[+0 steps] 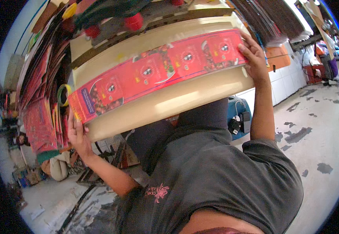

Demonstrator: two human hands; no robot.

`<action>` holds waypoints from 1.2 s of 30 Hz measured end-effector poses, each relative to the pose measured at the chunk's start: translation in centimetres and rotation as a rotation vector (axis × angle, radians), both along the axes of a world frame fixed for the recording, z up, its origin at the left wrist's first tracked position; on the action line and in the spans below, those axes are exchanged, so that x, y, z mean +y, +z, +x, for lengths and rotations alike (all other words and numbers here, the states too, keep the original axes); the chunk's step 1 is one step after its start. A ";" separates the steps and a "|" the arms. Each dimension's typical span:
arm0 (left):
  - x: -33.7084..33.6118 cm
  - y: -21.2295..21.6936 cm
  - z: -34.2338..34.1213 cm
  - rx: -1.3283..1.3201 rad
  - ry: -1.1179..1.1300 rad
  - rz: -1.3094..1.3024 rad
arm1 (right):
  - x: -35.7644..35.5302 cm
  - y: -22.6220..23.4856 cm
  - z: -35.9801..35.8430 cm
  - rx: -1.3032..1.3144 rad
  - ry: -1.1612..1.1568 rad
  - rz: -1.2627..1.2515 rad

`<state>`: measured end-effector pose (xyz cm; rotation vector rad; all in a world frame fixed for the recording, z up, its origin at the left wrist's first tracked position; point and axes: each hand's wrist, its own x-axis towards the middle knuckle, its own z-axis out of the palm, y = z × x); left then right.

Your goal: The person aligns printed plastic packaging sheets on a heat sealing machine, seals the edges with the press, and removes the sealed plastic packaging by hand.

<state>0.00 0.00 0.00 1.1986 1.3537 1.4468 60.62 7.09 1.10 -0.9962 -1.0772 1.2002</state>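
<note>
A long red printed cardboard sheet [128,87] stretches across in front of me, with several repeated food pictures and round emblems on it. It slants upward from left to right over a cream-coloured work surface [169,103] with a rounded near edge. At the sheet's lower left corner, my left hand [79,136] grips the end, fingers partly hidden beside the surface. My right hand [254,58] pinches the far right end between thumb and fingers. Whether the sheet rests on the surface or hovers just above it, I cannot tell.
Stacks of red printed sheets [40,124] stand at the left, beside a yellow tape roll [63,95]. Dark machinery with red knobs [133,22] is at the back. More stacked sheets [263,21] sit at the back right. A blue case with chargers [239,117] is below.
</note>
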 end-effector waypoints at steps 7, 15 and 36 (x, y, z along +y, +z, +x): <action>-0.4 -0.3 1.3 -0.021 0.064 0.047 | -0.2 0.5 -1.0 -0.276 -0.061 -0.023; -1.4 -0.8 -0.2 0.007 0.096 -0.120 | -2.1 0.5 1.3 -0.057 -0.004 -0.302; -2.0 0.4 1.2 -0.038 0.216 -0.181 | -5.7 0.9 -3.6 -0.164 -0.401 -0.188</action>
